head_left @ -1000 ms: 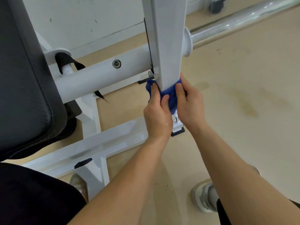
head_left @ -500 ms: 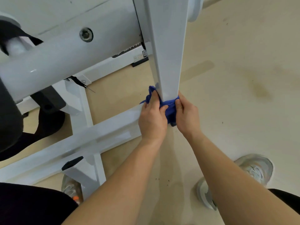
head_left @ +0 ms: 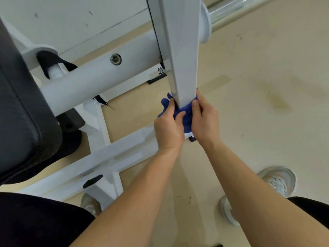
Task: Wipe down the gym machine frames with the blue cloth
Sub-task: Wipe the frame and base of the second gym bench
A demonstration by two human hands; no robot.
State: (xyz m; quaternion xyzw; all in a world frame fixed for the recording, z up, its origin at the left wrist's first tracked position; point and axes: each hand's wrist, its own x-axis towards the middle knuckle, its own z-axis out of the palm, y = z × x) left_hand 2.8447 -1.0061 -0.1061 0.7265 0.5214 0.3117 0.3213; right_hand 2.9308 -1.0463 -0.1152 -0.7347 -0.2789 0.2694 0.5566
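A white square post (head_left: 183,50) of the gym machine frame runs down the middle of the view. The blue cloth (head_left: 184,113) is wrapped around its lower part, just above the base. My left hand (head_left: 169,129) grips the cloth on the post's left side, fingers curled around it. My right hand (head_left: 204,120) grips the cloth on the right side, thumb pressed against the post's front. A loose end of the cloth sticks out at the left.
A white round crossbar (head_left: 99,82) runs left from the post. A black padded seat (head_left: 19,113) fills the left side. A white base rail (head_left: 114,154) lies on the beige floor. A chrome bar (head_left: 236,9) extends up right. My shoes (head_left: 277,180) stand below.
Both hands with the cloth slid down the post, then came slightly back up. The view shifted up and down with my head.
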